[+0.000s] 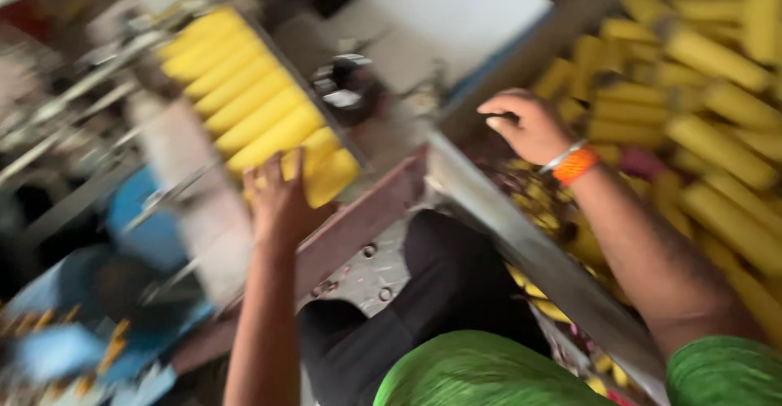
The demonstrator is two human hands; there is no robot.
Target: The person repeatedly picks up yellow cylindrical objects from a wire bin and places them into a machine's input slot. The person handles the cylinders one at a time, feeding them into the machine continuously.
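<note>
My left hand [281, 198] rests against the nearest yellow cylinders [326, 174] in a sloped row of yellow cylinders [244, 96] on a machine's feed chute. My right hand [525, 125], with an orange wristband [574, 164], hovers with fingers curled and nothing visible in it, beside a big heap of yellow cylinders [717, 113] on the right. The picture is motion-blurred.
A metal bin edge [521, 243] runs diagonally between my lap and the heap. A brown metal bar [358, 223] lies below the chute. A white sheet [448, 7] sits at the top. Blue machine parts [138, 227] stand at the left.
</note>
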